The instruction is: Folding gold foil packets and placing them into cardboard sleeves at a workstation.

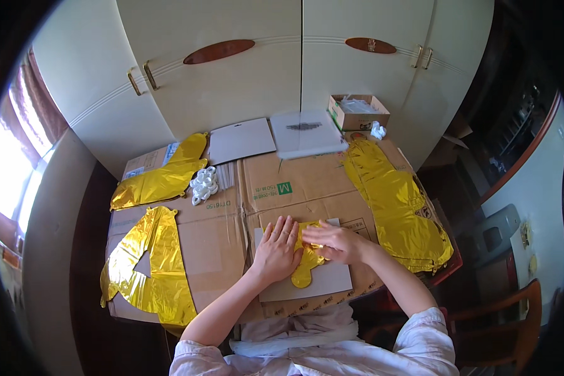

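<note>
A small gold foil balloon (305,271) lies flat on a grey card sheet (332,282) near the front edge of the cardboard-covered table (219,244). My left hand (277,249) presses palm down on the balloon's left side, fingers spread. My right hand (333,242) lies across its upper part, fingers pointing left and resting on the foil. Neither hand grips anything; both lie flat on the balloon.
Larger gold foil balloons lie flat at the left front (149,263), left back (163,175) and right (398,203). A heap of white rings (204,183), grey card sheets (241,140), a clear packet (306,133) and a small open box (358,111) sit toward the back. Cupboard doors stand behind; a wooden chair (514,319) is at right.
</note>
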`<state>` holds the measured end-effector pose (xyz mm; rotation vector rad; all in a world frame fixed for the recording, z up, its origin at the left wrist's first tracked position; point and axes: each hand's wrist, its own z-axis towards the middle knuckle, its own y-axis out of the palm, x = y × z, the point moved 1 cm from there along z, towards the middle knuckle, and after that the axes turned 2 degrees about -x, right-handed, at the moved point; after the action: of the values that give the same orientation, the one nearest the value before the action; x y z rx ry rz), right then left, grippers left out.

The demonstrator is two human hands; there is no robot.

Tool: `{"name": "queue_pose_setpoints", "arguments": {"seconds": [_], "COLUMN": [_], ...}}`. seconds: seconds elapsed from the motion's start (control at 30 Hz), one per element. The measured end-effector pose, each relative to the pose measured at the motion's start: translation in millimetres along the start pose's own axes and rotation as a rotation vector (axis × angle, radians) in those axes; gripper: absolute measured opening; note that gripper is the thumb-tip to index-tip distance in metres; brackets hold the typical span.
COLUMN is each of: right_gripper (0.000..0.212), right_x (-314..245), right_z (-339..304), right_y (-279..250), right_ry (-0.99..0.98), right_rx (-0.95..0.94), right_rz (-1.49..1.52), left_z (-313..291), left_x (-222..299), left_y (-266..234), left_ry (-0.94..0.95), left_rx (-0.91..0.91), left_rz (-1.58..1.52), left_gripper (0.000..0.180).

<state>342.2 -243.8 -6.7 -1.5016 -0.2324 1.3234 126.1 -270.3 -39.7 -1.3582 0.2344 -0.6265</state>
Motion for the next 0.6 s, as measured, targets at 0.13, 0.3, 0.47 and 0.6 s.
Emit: {"name": "queue_pose_setpoints", "arguments": {"seconds": [0.13,0.3,0.47,0.6], "right_gripper": [0.048,0.06,0.067,0.071], "right_x": [-17.4,3.4,3.1,0.0], "right_z": [28.1,22.2,17.6,11.6], "right_y": [24.0,52.9,54.0,52.2], "right_ry": [0.179,0.271,0.308,0.344], "right_rx": [0.196,0.149,0.127,0.142], "right_rz": [-0.453,-0.592,-0.573,-0.566], "left_z": [0.9,2.3,0.4,-3.9], "left_x": [-1.5,2.1,-4.7,-16.1], "left_y": [0.8,0.0,-2.7,-7.3], "left_ry": [-0.011,-0.004,-0.023,-0.041], "left_rx": [0.012,-0.031,-0.072,-0.124], "left_rz": [0.002,-0.013,-0.023,-0.065], "left_gripper": [0.064,0.064,0.066,0.068]}}
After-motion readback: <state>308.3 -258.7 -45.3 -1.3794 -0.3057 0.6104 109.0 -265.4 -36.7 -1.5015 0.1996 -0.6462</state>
